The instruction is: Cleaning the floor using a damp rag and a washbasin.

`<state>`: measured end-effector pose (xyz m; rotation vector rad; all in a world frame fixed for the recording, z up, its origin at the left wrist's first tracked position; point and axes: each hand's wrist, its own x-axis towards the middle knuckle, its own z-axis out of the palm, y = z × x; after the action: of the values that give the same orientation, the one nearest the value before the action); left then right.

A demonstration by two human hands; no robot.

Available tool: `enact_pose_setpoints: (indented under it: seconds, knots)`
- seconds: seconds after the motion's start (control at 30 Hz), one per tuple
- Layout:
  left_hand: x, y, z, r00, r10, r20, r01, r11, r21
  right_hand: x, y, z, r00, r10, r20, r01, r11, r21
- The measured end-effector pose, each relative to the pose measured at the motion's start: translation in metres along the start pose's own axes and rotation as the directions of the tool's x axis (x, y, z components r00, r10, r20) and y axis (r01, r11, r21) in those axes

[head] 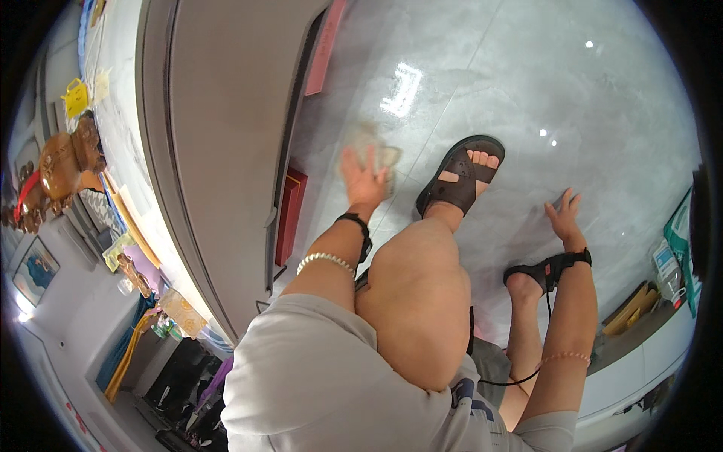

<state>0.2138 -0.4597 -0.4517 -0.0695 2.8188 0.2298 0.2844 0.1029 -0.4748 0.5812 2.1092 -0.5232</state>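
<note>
Before me is a glossy grey tiled floor (pixel 525 79). My left hand (pixel 362 178) is on the floor at a blurred beige cloth (pixel 390 161), its fingers spread over part of it; the blur hides how the cloth lies. To the right, my right hand (pixel 565 214) holds nothing, its fingers apart and low at the floor. Between the hands stands my foot in a dark brown sandal (pixel 460 175). Each wrist wears a black strap and a beaded bracelet.
On the left stands a grey cabinet (pixel 226 113) with a red box (pixel 291 217) and a pink box (pixel 326 48) under its edge. A carved brown figurine (pixel 62 164) is on its top. At right are a cardboard piece (pixel 630 311), a plastic bottle (pixel 672 288) and a green-white package (pixel 680 237).
</note>
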Motion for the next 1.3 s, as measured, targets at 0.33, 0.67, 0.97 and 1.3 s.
enact_pose_setpoints:
  seconds: [0.33,0.67,0.97,1.3]
  knots:
    - [0.097,-0.041,-0.002,0.616,-0.753,-0.231,0.724,0.657,-0.21,-0.003,-0.019,0.011,0.997,0.042,0.067,-0.045,0.997,0.056]
    - [0.183,0.222,-0.024,0.799,0.592,-0.101,-0.599,0.775,-0.2,-0.004,0.011,-0.003,0.999,-0.023,-0.034,0.019,0.995,-0.098]
    - [0.115,0.08,0.003,0.954,0.285,-0.096,-0.293,0.953,-0.084,-0.015,0.01,-0.007,0.998,-0.028,-0.055,0.036,0.988,0.151]
    - [-0.05,-0.033,0.01,0.814,-0.451,0.366,0.49,0.872,-0.014,-0.056,-0.084,-0.014,0.947,0.304,-0.104,-0.319,0.932,-0.175]
